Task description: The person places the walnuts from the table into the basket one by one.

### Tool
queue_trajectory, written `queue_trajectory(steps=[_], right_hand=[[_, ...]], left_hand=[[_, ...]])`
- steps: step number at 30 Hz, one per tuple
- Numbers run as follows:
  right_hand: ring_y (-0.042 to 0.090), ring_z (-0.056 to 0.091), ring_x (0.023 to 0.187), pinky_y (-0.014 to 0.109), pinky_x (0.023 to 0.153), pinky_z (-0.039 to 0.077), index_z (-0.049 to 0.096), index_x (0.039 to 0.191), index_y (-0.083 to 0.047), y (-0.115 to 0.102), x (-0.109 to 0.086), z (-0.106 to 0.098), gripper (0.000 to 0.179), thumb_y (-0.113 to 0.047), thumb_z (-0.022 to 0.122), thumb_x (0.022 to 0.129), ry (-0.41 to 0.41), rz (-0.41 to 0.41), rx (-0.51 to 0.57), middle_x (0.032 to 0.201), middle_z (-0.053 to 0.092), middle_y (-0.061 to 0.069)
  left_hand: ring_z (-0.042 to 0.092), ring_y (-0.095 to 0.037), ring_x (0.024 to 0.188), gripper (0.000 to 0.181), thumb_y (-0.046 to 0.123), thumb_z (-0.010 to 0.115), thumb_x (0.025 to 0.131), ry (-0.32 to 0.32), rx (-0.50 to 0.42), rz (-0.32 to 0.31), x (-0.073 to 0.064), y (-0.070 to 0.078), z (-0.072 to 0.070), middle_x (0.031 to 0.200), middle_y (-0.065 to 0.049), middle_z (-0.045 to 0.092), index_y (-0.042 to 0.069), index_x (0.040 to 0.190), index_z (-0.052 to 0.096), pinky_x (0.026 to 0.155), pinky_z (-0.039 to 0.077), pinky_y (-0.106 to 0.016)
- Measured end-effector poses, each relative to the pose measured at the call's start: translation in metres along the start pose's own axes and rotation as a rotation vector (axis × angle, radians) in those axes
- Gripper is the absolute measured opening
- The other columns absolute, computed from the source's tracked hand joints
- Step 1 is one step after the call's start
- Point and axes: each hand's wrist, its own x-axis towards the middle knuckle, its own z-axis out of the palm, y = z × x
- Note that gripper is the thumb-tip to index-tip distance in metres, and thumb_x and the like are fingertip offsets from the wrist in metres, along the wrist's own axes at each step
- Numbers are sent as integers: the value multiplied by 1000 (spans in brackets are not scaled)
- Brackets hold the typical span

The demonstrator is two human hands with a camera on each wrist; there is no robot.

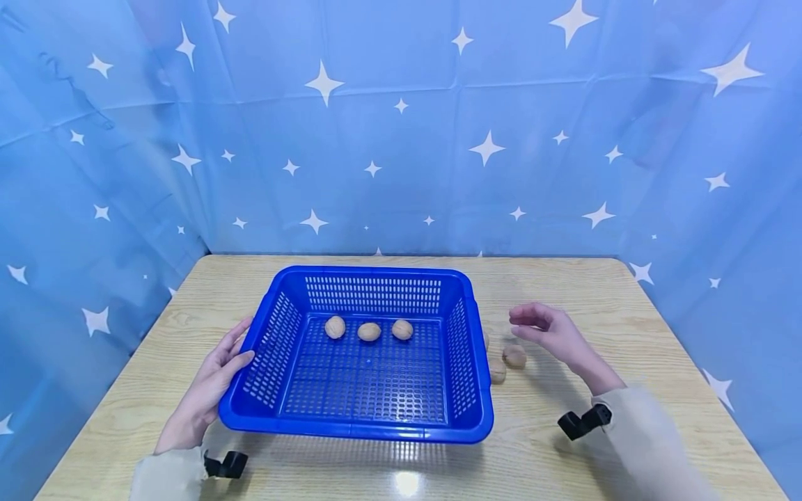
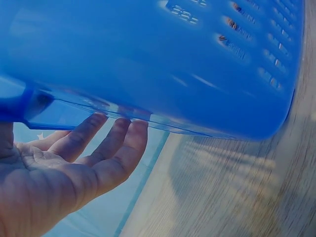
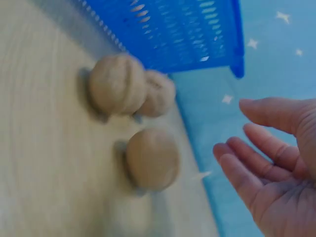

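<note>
While our left hand [image 1: 209, 379] grips the blue basket [image 1: 357, 431] at lower left, our right hand [image 1: 557, 338] hovers right of centre, fingers loose. Nearby lie nuts [image 1: 514, 358], probably walnuts.

The left arm [image 1: 164, 476] reaches in from the lower left, the right arm [image 1: 654, 445] from the lower right, both in pale sleeves; the left hand [image 1: 209, 376] grips, its thumb [image 1: 241, 361] set apart from its bent fingers [image 2: 133, 148]; the right hand [image 1: 554, 337] hovers, fingers [image 3: 240, 175] loosely bent, thumb [image 3: 271, 112] extended apart from them; both wrists lie bare.
</note>
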Motion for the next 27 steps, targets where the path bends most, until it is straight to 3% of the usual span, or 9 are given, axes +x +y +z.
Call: queue_trajectory(steps=[5, 12, 17, 27], right_hand=[[14, 62, 98, 17, 79, 48, 55, 115, 12, 16, -6, 1, 32, -2, 63, 87, -29, -32, 49, 112, 58, 28], [10, 60, 102, 17, 83, 47, 49, 120, 16, 35, -11, 2, 43, -1, 66, 85, -88, -52, 123, 116, 53, 34], [11, 59, 104, 16, 86, 45, 48, 123, 15, 42, -12, 4, 50, -2, 70, 81, -131, -50, 107, 119, 53, 33], [3, 56, 103, 14, 85, 43, 50, 122, 14, 46, -17, 6, 47, 1, 69, 81, -149, -75, 13, 117, 55, 31]], left_hand=[[59, -7, 105, 61, 12, 41, 101, 1, -10, -1, 1, -1, 0, 124, 19, 51, 9, 151, 7, 80, 51, -30], [60, -8, 103, 62, 12, 42, 100, 5, -16, -9, 1, -1, -1, 123, 18, 53, 8, 151, 6, 79, 52, -30], [60, -9, 103, 62, 12, 41, 101, 10, -17, -14, 1, -1, -1, 122, 18, 53, 9, 151, 6, 79, 52, -31], [59, -8, 104, 62, 13, 41, 101, 9, -4, -13, 1, -2, -1, 123, 18, 52, 9, 151, 6, 79, 52, -31]])
